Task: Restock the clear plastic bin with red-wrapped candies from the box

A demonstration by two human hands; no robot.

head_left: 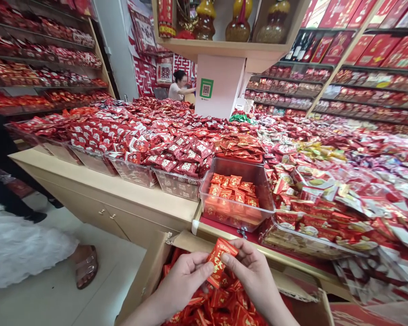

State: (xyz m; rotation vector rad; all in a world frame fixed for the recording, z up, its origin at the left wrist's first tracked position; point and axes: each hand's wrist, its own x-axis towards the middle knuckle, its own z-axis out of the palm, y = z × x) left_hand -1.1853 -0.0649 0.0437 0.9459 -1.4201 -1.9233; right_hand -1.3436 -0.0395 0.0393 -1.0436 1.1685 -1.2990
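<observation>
Between my two hands is a small red candy packet point(219, 262) with gold lettering, its printed face turned up. My left hand point(190, 274) pinches its left edge between thumb and fingers. On the right side, my right hand point(250, 267) grips it with the thumb pressed on the front. Below both hands an open cardboard box point(139, 271) holds a heap of similar red packets point(221, 299). Just beyond stands a clear plastic bin point(236, 219), partly filled with orange-red packets point(234, 192).
Bins of dark red packets point(187, 158) line the counter point(105, 190) to the left; white-and-red packets point(309, 213) are heaped at right. A person point(179, 88) sits behind the counter. At left a sandalled foot point(86, 267) stands on the floor. A shelf unit point(224, 47) overhangs the middle.
</observation>
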